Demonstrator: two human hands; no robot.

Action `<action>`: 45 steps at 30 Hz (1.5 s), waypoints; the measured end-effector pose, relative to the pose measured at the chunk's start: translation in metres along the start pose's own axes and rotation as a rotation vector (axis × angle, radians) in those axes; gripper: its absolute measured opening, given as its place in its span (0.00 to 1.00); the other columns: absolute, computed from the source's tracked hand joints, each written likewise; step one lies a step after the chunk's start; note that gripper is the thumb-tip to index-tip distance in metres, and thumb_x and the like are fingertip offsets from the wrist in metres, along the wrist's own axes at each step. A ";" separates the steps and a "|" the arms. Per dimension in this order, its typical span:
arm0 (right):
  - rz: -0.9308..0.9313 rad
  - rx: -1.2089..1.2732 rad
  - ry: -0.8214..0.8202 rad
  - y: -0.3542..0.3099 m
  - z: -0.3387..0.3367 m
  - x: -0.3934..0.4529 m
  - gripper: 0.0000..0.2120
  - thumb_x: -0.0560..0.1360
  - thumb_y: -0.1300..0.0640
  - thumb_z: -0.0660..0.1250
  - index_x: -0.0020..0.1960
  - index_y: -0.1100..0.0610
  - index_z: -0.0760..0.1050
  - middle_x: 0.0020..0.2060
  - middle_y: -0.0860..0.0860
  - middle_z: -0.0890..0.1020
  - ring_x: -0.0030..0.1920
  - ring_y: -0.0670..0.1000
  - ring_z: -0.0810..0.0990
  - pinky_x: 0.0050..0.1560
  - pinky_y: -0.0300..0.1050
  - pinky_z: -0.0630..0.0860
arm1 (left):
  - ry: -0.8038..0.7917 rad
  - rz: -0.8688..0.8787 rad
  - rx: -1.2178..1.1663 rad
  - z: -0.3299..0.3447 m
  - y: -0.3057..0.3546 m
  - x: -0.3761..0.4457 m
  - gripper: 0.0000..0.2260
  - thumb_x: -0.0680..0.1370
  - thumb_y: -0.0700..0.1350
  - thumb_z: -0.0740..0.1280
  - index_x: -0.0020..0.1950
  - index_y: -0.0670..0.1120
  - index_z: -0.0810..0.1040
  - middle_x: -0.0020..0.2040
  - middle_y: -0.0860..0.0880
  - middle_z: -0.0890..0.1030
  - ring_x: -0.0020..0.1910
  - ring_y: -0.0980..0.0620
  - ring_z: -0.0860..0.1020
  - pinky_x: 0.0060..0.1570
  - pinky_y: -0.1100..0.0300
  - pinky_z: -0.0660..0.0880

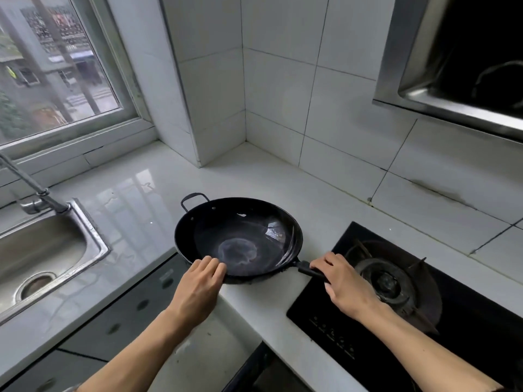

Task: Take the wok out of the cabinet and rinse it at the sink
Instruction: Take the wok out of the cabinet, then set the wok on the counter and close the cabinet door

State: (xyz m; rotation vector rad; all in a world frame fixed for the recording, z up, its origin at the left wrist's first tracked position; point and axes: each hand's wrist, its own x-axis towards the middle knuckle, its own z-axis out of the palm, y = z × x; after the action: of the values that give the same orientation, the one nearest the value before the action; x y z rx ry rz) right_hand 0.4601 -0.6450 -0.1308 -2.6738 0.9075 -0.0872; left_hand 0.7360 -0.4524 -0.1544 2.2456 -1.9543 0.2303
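A black wok (240, 236) sits on the white counter corner (147, 199), with a small loop handle at its far left and a long black handle at its near right. My right hand (343, 281) grips the long handle. My left hand (199, 284) rests on the wok's near rim, its fingers lying over the edge. The steel sink (93, 236) lies to the left, and its faucet (31, 182) rises at the far left edge of the view.
A black gas hob (396, 281) with a burner lies right of the wok, under a steel range hood (452, 66). Tiled walls form the corner behind. A window (53, 69) stands above the sink. Dark cabinet fronts (127, 315) run below the counter.
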 end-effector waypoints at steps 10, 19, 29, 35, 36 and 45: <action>0.034 -0.009 0.008 0.011 0.007 0.048 0.24 0.73 0.67 0.65 0.66 0.49 0.70 0.57 0.46 0.71 0.61 0.48 0.70 0.56 0.46 0.77 | -0.004 -0.001 0.004 0.023 -0.027 0.044 0.12 0.66 0.34 0.74 0.43 0.45 0.75 0.38 0.49 0.73 0.36 0.48 0.69 0.37 0.56 0.70; 0.086 0.039 0.046 0.013 0.037 0.056 0.23 0.72 0.68 0.67 0.64 0.51 0.72 0.56 0.46 0.72 0.58 0.49 0.72 0.51 0.42 0.76 | -0.077 -0.021 0.013 0.057 -0.033 0.047 0.14 0.64 0.34 0.75 0.40 0.46 0.73 0.35 0.49 0.72 0.34 0.47 0.69 0.35 0.56 0.69; 0.080 0.111 0.006 0.015 0.060 0.039 0.24 0.73 0.65 0.68 0.66 0.50 0.69 0.58 0.44 0.69 0.60 0.47 0.70 0.59 0.42 0.74 | -0.089 -0.042 0.038 0.068 -0.029 0.037 0.14 0.64 0.32 0.73 0.41 0.46 0.73 0.36 0.49 0.72 0.35 0.47 0.69 0.36 0.55 0.70; 0.086 0.023 -0.033 0.019 0.053 0.025 0.27 0.75 0.58 0.67 0.72 0.49 0.64 0.65 0.46 0.69 0.64 0.50 0.67 0.64 0.45 0.70 | -0.229 -0.121 0.048 0.047 -0.008 0.024 0.19 0.62 0.43 0.78 0.51 0.47 0.78 0.45 0.51 0.79 0.44 0.47 0.77 0.46 0.55 0.77; 0.093 0.014 -0.040 0.020 0.051 0.020 0.27 0.75 0.56 0.67 0.72 0.49 0.63 0.66 0.46 0.68 0.64 0.50 0.67 0.64 0.46 0.69 | -0.223 -0.137 0.036 0.040 -0.004 0.021 0.22 0.62 0.44 0.78 0.53 0.47 0.79 0.48 0.50 0.80 0.48 0.47 0.78 0.49 0.54 0.77; -0.125 0.123 0.191 0.009 0.060 -0.021 0.20 0.74 0.58 0.68 0.65 0.52 0.73 0.60 0.47 0.75 0.62 0.50 0.72 0.60 0.47 0.68 | -0.368 -0.316 0.006 0.016 0.034 -0.065 0.19 0.74 0.50 0.66 0.64 0.48 0.73 0.64 0.50 0.74 0.64 0.46 0.71 0.60 0.53 0.70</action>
State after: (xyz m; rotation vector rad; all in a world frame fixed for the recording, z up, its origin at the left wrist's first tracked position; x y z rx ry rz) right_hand 0.4476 -0.6228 -0.1903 -2.6372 0.7610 -0.4198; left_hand 0.6935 -0.3976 -0.1839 2.7105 -1.7011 -0.2316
